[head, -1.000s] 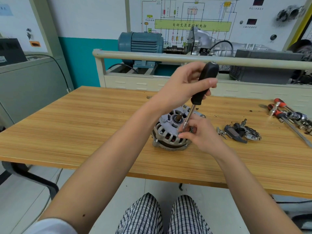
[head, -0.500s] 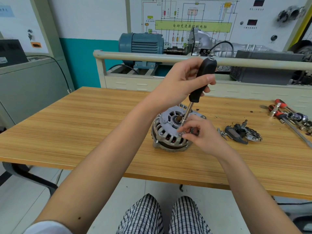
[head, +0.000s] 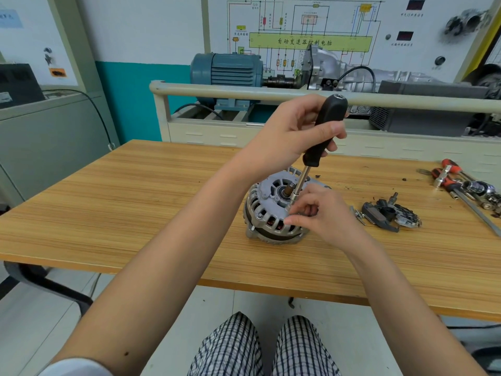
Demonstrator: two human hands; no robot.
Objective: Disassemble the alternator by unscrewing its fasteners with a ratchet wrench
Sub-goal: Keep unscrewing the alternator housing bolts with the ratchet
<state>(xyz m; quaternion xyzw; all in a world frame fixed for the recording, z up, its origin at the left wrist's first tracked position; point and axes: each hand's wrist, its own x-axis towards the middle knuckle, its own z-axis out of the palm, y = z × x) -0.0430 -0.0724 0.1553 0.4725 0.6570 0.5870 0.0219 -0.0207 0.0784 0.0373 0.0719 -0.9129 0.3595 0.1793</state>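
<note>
A grey alternator [head: 267,210] lies flat on the wooden table [head: 135,207], shaft end up. My left hand [head: 292,134] grips the black handle of a driver [head: 325,131] that leans up and to the right. Its steel shank [head: 301,183] runs down to the alternator's top face near the shaft. My right hand [head: 322,213] rests on the alternator's right side and pinches the shank's lower end with curled fingers. The fastener under the tip is hidden by those fingers.
Removed black and metal alternator parts [head: 387,213] lie just right of my right hand. Red-handled tools and sockets [head: 466,185] sit at the table's far right. A rail [head: 244,90] and a blue motor [head: 227,70] stand behind the table.
The driver handle and my left hand have risen slightly and tilted a little more upright. My right hand stays at the shank's base on the alternator.
</note>
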